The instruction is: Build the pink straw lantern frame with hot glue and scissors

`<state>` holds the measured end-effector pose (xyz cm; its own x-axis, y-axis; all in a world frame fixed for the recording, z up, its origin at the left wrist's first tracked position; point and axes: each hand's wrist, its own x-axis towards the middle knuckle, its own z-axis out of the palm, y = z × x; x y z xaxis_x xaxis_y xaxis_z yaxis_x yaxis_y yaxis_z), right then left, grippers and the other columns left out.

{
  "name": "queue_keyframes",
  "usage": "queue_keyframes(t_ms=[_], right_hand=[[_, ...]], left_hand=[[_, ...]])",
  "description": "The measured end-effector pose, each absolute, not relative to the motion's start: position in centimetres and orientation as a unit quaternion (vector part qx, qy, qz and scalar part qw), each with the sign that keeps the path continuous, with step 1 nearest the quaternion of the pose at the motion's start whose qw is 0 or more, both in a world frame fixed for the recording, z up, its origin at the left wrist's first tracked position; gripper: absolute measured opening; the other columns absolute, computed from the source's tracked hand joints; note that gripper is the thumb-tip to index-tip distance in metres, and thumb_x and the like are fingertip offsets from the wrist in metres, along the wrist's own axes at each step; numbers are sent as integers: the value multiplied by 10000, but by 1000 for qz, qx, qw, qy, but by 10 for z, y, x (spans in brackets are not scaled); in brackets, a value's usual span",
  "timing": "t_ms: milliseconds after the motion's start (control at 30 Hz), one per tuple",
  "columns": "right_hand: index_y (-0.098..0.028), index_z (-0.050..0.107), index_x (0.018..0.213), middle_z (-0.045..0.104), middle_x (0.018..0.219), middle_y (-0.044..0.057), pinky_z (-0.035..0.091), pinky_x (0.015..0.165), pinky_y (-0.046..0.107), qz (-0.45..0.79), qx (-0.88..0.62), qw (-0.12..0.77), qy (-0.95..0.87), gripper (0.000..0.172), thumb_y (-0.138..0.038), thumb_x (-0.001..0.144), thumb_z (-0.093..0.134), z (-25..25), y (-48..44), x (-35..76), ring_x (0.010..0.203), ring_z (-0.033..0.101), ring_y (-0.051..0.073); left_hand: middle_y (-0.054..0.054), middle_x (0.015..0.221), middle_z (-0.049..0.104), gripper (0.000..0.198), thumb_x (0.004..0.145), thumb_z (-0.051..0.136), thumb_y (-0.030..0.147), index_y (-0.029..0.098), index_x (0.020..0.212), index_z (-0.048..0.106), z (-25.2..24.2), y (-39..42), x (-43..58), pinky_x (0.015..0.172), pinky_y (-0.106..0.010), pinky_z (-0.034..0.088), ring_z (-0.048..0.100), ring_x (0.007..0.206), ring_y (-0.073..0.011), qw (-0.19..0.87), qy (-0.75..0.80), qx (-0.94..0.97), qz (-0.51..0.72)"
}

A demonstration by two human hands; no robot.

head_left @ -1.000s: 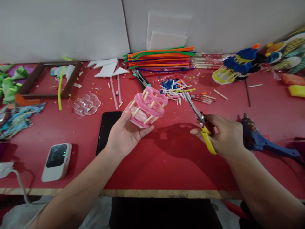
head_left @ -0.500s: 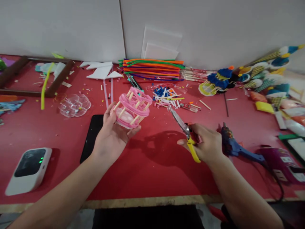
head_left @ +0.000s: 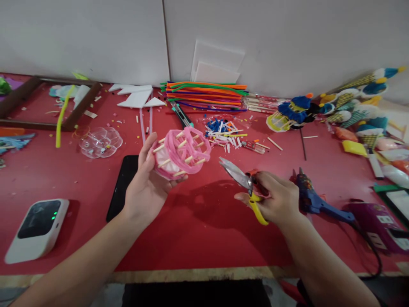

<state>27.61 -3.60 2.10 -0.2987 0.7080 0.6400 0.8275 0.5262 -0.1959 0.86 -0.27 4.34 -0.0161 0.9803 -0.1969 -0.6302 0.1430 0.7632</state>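
Surface: smooth red tabletop [head_left: 204, 243], its pale, worn front edge nearest the body; gray panel wall [head_left: 271, 42] with a dark upright seam at the back.

Landmark: the tilted cage of fuzzy pink rings and pale wooden sticks [head_left: 182, 159] — raised over the tabletop in the left hand [head_left: 143, 187], thumb and fingers grasping its base. Right of the cage, the right hand [head_left: 276, 198] grasps metal scissors with yellow-and-red handles [head_left: 239, 176].

Materials, near to far: left of the cage, a rounded white plastic device with a dark screen [head_left: 36, 230], then a flat, glossy black phone [head_left: 121, 187]; well right of it, a blue glue gun [head_left: 319, 205]; beyond it, a loose heap of blue, white and pink snippets [head_left: 220, 128] and a bundle of fuzzy orange and green stems [head_left: 204, 94].

Edges: red surface and soft shadow stretch from the front edge to below the cage; the blade tips point toward the cage — apart, an open gap between. Snippets begin just beyond.
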Motion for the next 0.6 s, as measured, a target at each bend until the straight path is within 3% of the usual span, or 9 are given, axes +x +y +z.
queue_keyframes(t_ms=[200,400,500,600], right_hand=[[-221,499,708,486,529,-51,277,459,258,-82,-482,353,-798,437,-565,962,589,23,-36,276,451,419,84],[-217,541,764,516,548,-44,303,461,248,-73,-470,348,-808,373,-527,964,595,23,-35,276,455,434,93],[-205,569,802,551,581,-33,327,467,243,-74,-471,350,-806,335,-501,951,618,23,-36,275,467,470,97],[-191,600,843,566,597,-27,342,479,244,-94,-484,352,-796,314,-492,921,648,25,-40,274,484,497,105]], left_hand=[[7,1092,766,314,970,539,241,271,1223,722,48,-2,9,771,-220,620,721,898,-144,660,396,163,618],[23,970,772,287,946,564,254,275,1167,748,51,-4,9,666,-182,596,716,771,-128,665,392,181,609],[16,995,778,266,929,584,271,266,1128,759,49,-5,9,657,-184,594,727,812,-142,663,399,209,598],[9,1052,779,282,908,622,338,290,1155,749,45,-6,10,782,-260,625,739,983,-208,637,400,260,605]])
